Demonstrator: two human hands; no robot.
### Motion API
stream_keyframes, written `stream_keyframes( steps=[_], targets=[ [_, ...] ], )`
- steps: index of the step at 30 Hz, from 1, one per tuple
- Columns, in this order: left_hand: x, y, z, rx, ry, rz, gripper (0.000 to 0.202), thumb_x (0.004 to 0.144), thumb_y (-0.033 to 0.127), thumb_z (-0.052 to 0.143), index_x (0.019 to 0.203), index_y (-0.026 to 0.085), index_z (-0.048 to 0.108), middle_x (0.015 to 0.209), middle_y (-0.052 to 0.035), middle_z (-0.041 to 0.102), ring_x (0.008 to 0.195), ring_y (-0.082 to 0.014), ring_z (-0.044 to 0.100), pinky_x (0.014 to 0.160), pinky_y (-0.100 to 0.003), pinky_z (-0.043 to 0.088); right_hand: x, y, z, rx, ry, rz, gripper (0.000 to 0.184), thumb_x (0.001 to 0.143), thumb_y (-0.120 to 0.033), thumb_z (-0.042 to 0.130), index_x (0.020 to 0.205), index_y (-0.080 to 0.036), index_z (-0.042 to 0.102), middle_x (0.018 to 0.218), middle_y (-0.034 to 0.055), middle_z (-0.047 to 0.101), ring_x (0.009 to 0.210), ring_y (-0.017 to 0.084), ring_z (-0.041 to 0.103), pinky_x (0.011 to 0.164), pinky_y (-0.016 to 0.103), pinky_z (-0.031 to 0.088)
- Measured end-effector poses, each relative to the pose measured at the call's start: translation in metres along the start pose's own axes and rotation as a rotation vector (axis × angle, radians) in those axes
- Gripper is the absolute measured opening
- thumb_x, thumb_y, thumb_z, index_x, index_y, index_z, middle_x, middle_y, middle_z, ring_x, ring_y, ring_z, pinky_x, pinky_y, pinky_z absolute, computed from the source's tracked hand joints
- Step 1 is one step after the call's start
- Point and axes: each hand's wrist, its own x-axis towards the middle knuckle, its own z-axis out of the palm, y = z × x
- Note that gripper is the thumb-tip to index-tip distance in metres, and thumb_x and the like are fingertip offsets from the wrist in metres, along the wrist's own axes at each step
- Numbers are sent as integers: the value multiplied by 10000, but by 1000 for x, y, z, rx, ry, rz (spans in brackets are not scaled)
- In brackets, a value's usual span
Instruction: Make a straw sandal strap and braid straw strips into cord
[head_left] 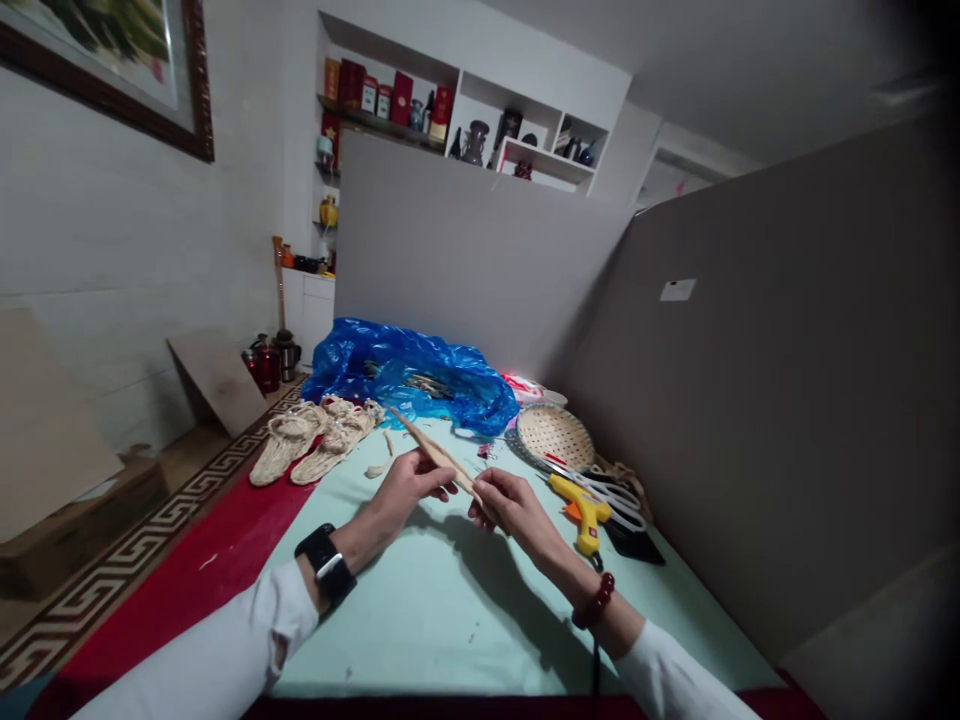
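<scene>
Evidently both hands are closed on one thing: watching from my end, I see the left hand (405, 490) gripping a pale strip (429, 446) around its middle, while the right hand (514, 500) pinches the end nearer to me. How the underside is held I cannot tell, because the hands cover it. I judge the step to be a two-handed one, steadying the piece with one hand and working its end with the other. To do it well, I would let the left bear the hold, give the right only small movements, and go gently where the strip narrows, since it looks dry and might split if bent hard. It lies to the left of the yellow glue gun (583, 508), apart from it and, as I read the shadow (517, 600), raised off the green cloth (375, 640). Its long axis runs aslant: the bare, tapered tip points away from the glue gun, leftward and toward the far side, and the pinched end is the one closer to the gun. Further out, I have a round basket (555, 437) just behind the glue gun, a crumpled blue bag (412, 365) beyond it to the left, and straw sandals (281, 450) well to its left.
</scene>
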Motion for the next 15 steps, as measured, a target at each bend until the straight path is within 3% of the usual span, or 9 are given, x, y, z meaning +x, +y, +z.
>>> stream_keyframes(
  steps=[5, 11, 15],
  targets=[
    [-4, 1, 4, 16, -22, -6, 207, 923, 319, 627, 1046, 154, 639, 975, -35, 686, 774, -167, 669, 693, -352, 577, -4, -10, 10, -92, 10, -59, 293, 972, -451, 391, 906, -192, 510, 674, 11, 648, 543, 146, 620, 492, 238, 463],
    [-9, -4, 8, 48, 27, -74, 206, 935, 338, 607, 1020, 152, 633, 879, -9, 672, 653, -130, 635, 596, -295, 553, -3, -9, 6, -297, 130, -155, 225, 950, -394, 416, 835, -212, 482, 660, -4, 551, 557, 145, 467, 562, 273, 368],
    [-14, -6, 13, 94, 69, -134, 199, 916, 346, 631, 945, 150, 651, 851, -5, 683, 699, -151, 653, 671, -338, 558, -2, -4, -3, -334, 56, -167, 251, 986, -394, 372, 840, -218, 474, 642, -22, 520, 547, 141, 435, 540, 266, 342]
  ],
)
